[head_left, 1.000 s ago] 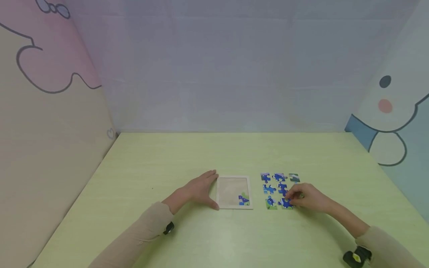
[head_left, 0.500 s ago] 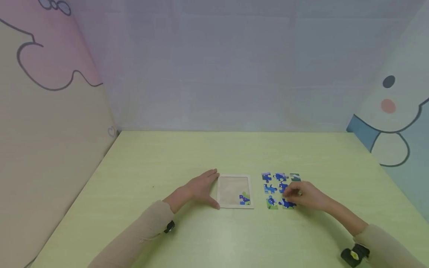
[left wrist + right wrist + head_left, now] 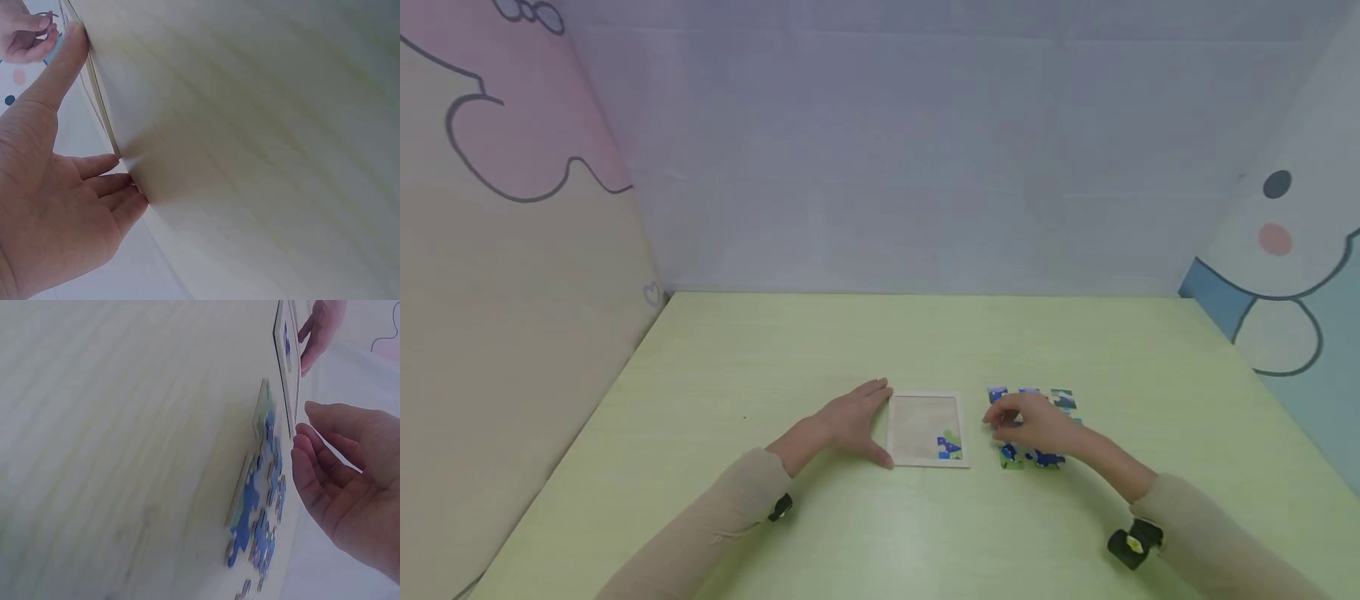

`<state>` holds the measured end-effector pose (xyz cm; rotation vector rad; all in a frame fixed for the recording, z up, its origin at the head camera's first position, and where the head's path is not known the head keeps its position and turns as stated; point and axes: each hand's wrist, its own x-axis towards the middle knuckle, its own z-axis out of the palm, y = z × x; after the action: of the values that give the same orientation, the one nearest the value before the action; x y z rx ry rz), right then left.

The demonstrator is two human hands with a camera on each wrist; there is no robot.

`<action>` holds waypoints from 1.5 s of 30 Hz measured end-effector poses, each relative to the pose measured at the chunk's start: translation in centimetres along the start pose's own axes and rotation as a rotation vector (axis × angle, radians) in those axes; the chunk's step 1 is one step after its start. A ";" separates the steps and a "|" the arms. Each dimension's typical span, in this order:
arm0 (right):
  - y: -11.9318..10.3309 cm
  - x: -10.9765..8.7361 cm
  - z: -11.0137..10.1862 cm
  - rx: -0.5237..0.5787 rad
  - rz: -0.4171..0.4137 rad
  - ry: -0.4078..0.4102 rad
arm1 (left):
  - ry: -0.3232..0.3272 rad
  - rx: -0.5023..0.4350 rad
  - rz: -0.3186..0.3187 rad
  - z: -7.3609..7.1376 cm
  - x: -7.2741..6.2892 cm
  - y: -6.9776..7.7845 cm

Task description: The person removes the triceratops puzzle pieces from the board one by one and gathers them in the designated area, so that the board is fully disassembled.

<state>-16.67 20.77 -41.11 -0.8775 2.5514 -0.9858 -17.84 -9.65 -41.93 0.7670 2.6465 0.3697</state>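
A shallow square puzzle tray (image 3: 913,429) with a pale rim lies on the table, with a few joined blue and green pieces (image 3: 950,447) in its lower right corner. My left hand (image 3: 853,421) touches the tray's left side, thumb at the near corner and straight fingers at the far one. Right of the tray lie several loose jigsaw pieces (image 3: 1047,459), partly hidden by my right hand (image 3: 1037,423). In the right wrist view that hand hovers beside the pieces (image 3: 247,503). Its thumb and relaxed fingers stand apart, and no piece shows between them.
The pale yellow-green table (image 3: 820,342) ends at a plain back wall (image 3: 880,167). Printed cartoon panels stand on both sides. A dark wrist camera (image 3: 1135,543) sits on the right sleeve.
My right hand has moved left from the lower right pieces to above the left column of loose pieces. The left hand stays at the tray's edge.
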 end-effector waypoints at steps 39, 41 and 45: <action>-2.9 3.7 3.3 0.059 0.132 -0.044 | -0.002 0.009 0.010 0.1 0.4 0.2; -3.0 3.6 3.4 0.070 0.126 -0.038 | -0.003 0.009 0.011 0.0 0.4 0.1; -3.1 3.5 3.4 0.079 0.118 -0.029 | -0.002 0.005 0.010 0.0 0.3 0.2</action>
<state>-16.51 15.01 -41.56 -0.7059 2.4902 -1.0225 -18.02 -9.31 -41.98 0.7824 2.6439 0.3647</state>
